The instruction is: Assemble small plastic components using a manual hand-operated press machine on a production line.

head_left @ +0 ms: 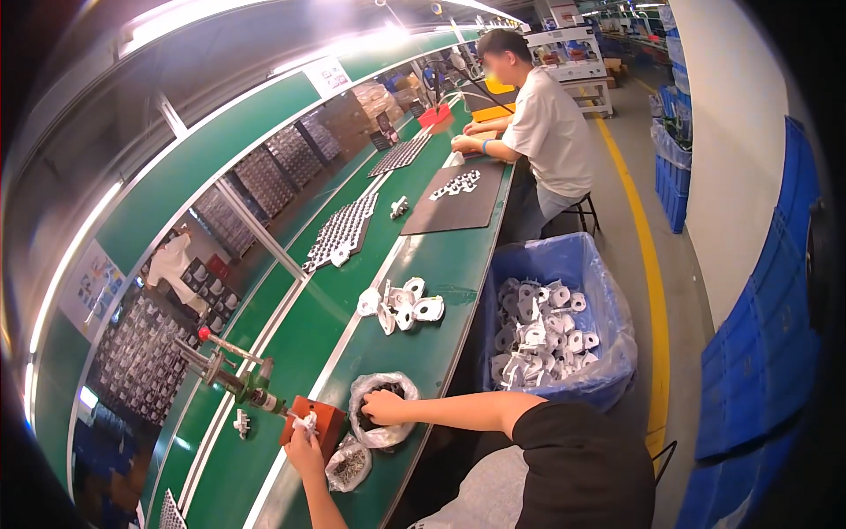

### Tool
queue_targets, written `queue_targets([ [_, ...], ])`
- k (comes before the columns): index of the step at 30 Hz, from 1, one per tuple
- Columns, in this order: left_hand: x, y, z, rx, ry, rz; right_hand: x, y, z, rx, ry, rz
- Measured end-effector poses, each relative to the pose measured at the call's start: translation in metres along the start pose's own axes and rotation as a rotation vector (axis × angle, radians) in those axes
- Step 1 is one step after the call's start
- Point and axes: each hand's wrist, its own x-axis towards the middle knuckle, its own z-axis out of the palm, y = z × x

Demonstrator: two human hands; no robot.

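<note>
Here, left of the red block (332, 425), a hand press (256, 390) is standing; rightward, a handy bag (388, 437) is half-hiding the right hand (382, 407), grip unclear; at the block, the left hand (304, 451) is pinching a white part (307, 421), seemingly steadying it.

Dark bits (377, 391) in bag (397, 435) — indistinct

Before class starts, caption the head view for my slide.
Left hand holding a white part, right hand inside an open plastic bag.

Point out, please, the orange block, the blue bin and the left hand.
Orange block (330, 426): head view, right-hand part.
Blue bin (562, 257): head view, inner far wall.
Left hand (305, 452): head view, its middle.
</note>
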Motion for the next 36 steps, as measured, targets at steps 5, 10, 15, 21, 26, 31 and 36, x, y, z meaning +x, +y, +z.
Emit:
queue_targets([
  [5, 0.006, -0.006, 0.029, 0.008, 0.046, 0.120, 0.004, -0.003, 0.000, -0.017, 0.002, 0.024],
  [10, 0.008, -0.010, 0.032, -0.075, 0.079, 0.096, 0.004, 0.000, -0.004, 0.108, 0.112, 0.057],
  [15, 0.001, -0.012, 0.014, -0.258, 0.070, 0.045, 0.005, 0.002, -0.019, 0.360, 0.083, 0.176],
  [21, -0.007, -0.037, 0.023, -0.184, 0.121, -0.017, 0.014, -0.005, -0.029, 0.484, 0.043, 0.338],
  [26, 0.010, -0.027, 0.018, -0.118, 0.106, 0.010, 0.028, -0.003, -0.029, 0.549, 0.024, 0.379],
  [31, 0.006, -0.034, 0.008, -0.194, -0.008, -0.054, 0.038, -0.002, -0.030, 0.873, -0.063, 0.532],
  [36, 0.010, -0.029, 0.020, -0.154, 0.089, -0.020, 0.041, -0.005, -0.029, 0.820, 0.001, 0.494],
])
